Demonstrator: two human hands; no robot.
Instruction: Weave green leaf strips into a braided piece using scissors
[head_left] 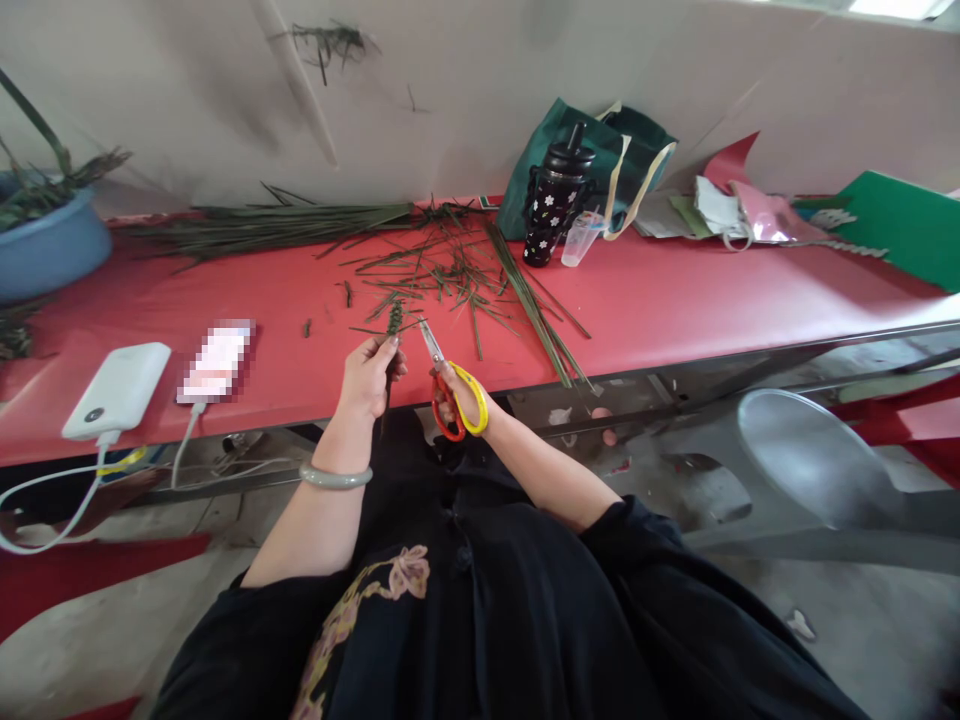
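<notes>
Between the thumb and fingers of my left hand [371, 375] is a small woven piece of green plant strips [395, 318], its braided end pointing up and loose ends sticking out sideways. My right hand [459, 397] is closed on a pair of scissors [472, 398] with one red and one yellow handle loop. The blades point up and left, close beside the woven piece. Cut scraps of green strips [461, 275] lie scattered on the red tabletop [637, 310] beyond both hands. Whether the blades touch a strip I cannot tell.
A long bundle of strips [277, 228] lies along the wall, a shorter bundle [529, 300] to the right. Behind stand a flowered black tumbler [546, 205], a plastic cup [581, 240] and a green bag [517, 185]. A power bank [120, 388] and phone [217, 362] lie left.
</notes>
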